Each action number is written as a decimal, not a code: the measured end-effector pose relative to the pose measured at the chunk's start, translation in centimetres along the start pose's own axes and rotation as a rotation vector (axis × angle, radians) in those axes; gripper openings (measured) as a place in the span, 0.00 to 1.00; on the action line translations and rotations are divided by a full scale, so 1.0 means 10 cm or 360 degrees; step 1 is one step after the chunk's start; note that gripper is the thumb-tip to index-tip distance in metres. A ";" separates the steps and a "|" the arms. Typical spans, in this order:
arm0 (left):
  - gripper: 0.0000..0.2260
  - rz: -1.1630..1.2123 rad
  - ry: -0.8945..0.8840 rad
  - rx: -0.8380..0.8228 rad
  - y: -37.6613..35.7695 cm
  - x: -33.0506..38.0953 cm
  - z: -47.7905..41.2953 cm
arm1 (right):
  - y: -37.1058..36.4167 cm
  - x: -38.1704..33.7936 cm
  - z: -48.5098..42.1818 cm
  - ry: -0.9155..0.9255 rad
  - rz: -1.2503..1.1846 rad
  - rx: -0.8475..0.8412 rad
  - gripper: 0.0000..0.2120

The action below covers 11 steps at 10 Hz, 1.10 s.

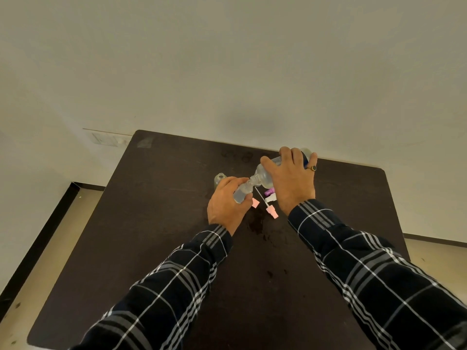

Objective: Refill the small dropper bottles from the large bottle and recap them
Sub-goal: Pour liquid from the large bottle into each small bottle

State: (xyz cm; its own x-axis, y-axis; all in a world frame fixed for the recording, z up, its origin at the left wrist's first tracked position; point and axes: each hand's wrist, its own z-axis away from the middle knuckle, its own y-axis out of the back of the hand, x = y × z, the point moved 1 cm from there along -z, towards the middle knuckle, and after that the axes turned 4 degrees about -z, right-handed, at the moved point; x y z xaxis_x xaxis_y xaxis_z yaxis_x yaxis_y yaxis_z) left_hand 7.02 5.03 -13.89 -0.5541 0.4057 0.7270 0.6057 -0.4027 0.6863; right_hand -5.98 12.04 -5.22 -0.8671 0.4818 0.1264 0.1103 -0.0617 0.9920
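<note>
Ok, both hands are up over the far middle of the dark table (151, 236). The right hand (290, 180) comes in from the right with its back to the camera, fingers and thumb wrapped round the large bottle (264, 176). That bottle is tipped onto its side, base toward the wall (227, 72), neck pointing left and down.

The left hand (223, 205) grips a small dropper bottle (242, 192) by its body, thumb on top, fingers curled underneath. It is tilted, open mouth up and to the right, meeting the large bottle's neck. The mouths look to be touching; can't tell if liquid is flowing.

Both forearms reach forward in dark plaid sleeves (177, 286). There is a ring (313, 168) on a right-hand finger.

On the table, a second small bottle (219, 178) stands uncapped just left of the left hand. Loose caps lie below the held bottles — a pink cap (255, 203) by the left fingertips and another pink cap (271, 212) with a thin white tube. A purple cap (270, 191) and a white cap (270, 198) sit beside the right wrist. Dark wet-looking patches (257, 224) show near the caps.
</note>
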 end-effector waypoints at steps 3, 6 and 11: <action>0.18 0.0011 0.0012 -0.0012 -0.02 -0.02 0.00 | -0.03 0.00 0.00 0.0001 -0.0003 0.0022 0.34; 0.19 0.0043 -0.0008 0.0003 0.00 -0.03 0.02 | -0.11 0.02 0.02 -0.0046 -0.0118 0.0061 0.35; 0.18 0.0207 0.0172 0.0145 -0.10 -0.18 -0.03 | -0.65 0.29 0.29 -0.0514 -0.1967 0.0069 0.35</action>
State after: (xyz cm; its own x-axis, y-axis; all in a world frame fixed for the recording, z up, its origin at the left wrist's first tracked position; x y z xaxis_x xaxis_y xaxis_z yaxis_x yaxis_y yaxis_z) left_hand 7.24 4.47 -15.84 -0.5228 0.2625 0.8111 0.7228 -0.3680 0.5850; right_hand -7.78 16.37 -11.28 -0.2474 0.3877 -0.8880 -0.6606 0.6029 0.4473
